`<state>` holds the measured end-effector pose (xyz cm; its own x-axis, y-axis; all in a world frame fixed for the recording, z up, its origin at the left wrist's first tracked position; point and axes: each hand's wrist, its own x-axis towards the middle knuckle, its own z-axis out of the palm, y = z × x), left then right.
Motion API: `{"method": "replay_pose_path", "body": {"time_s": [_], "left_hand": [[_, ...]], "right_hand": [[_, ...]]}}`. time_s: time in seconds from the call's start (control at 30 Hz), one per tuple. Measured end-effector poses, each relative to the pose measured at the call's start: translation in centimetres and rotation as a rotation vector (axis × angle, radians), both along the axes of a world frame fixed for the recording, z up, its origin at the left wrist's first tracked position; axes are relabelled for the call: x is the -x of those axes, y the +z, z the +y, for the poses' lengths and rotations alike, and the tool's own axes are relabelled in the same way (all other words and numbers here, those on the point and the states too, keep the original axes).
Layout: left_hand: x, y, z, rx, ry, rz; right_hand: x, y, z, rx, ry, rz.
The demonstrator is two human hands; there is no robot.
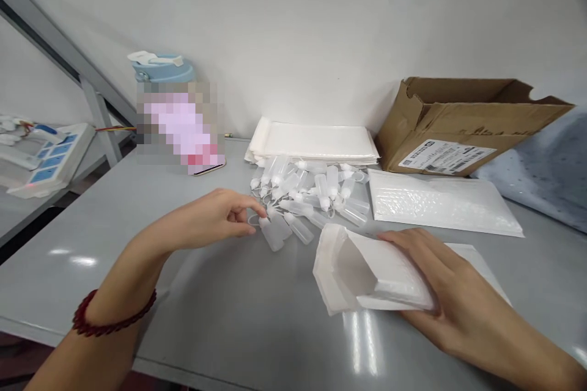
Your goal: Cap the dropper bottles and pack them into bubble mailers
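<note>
Several small translucent plastic bottles with white caps lie in a loose pile at the middle of the table. My left hand is at the pile's near left edge, its index fingertip at the cap of one bottle; thumb and index finger are apart. On the right, my right hand is wrapped round a white padded envelope, whose mouth gapes toward the left. Part of another white envelope shows beneath that hand.
A stack of white padded envelopes stands behind the bottles. Another bubble envelope lies in front of an open cardboard box at the right. At the back left are a blue-lidded container and a phone.
</note>
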<state>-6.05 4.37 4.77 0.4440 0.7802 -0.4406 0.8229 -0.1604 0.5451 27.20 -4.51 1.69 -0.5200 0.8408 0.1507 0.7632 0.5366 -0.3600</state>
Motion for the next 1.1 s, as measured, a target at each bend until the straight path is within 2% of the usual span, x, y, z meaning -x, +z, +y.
{"method": "replay_pose_path", "body": {"time_s": [0.17,0.27,0.37,0.47,0.57,0.9,1.0,1.1], "left_hand": [[-0.8,-0.4,-0.3,0.015,-0.090,-0.011],[-0.4,0.1,-0.3,0.033,-0.147,-0.037],[-0.4,0.9,-0.7,-0.024,-0.198,-0.098],[-1.7,1.3,-2.0,-0.113,-0.274,-0.244],[-3.3,1.3,-3.3,-0.111,-0.345,-0.295],[-5.3,-0.8,-5.0,-0.390,-0.303,-0.210],[-6.4,-1.0,-5.9,-0.306,-0.280,-0.344],[-6.0,-0.2,-5.6,-0.203,-0.127,-0.539]], "right_hand": [[0.4,-0.8,0.0,-0.020,0.008,-0.038],[0.6,-1.0,-0.1,-0.005,0.015,-0.063],[0.9,-1.1,-0.2,-0.007,0.015,-0.078],[1.3,-1.0,-0.3,-0.011,0.021,-0.083],[1.7,-1.0,-0.4,-0.003,0.035,-0.081],[2.7,-0.5,-1.3,0.047,0.043,-0.042],[2.9,-0.6,-1.4,0.052,0.038,-0.031],[2.6,-0.5,-1.3,0.037,0.018,-0.024]]}}
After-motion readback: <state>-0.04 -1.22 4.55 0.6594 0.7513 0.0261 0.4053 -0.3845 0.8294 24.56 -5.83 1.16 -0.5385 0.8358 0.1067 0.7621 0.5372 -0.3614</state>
